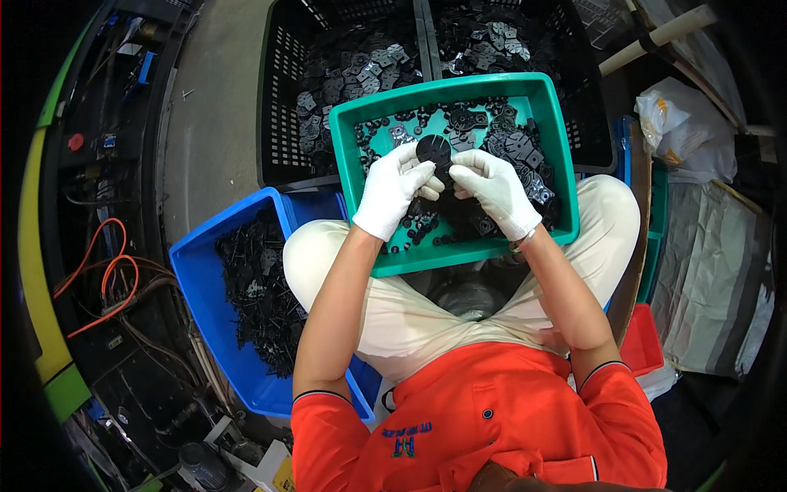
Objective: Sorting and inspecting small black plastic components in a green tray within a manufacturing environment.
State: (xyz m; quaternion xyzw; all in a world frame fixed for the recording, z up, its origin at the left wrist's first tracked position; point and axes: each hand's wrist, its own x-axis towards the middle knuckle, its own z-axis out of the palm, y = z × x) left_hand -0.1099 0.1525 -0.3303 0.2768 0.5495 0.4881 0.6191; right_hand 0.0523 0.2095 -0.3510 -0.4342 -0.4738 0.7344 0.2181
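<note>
Both my hands wear white gloves and meet over a green tray (451,86) that rests across my thighs. Between them is a black, round, slotted plastic part (434,150). My left hand (395,184) pinches its left side between thumb and fingers. On the other side, my right hand (497,189) has its thumb and fingers closed at the part's lower right edge. Loose black parts (515,146), some flat and some small and round, lie in the tray under and around my hands.
Beyond the tray stand two black perforated crates (283,123) holding many flat dark parts. A blue bin (209,279) of thin black pieces is at my left. Machinery with an orange hose (123,258) runs along the far left. To the right are a plastic bag (684,123) and a red container (643,340).
</note>
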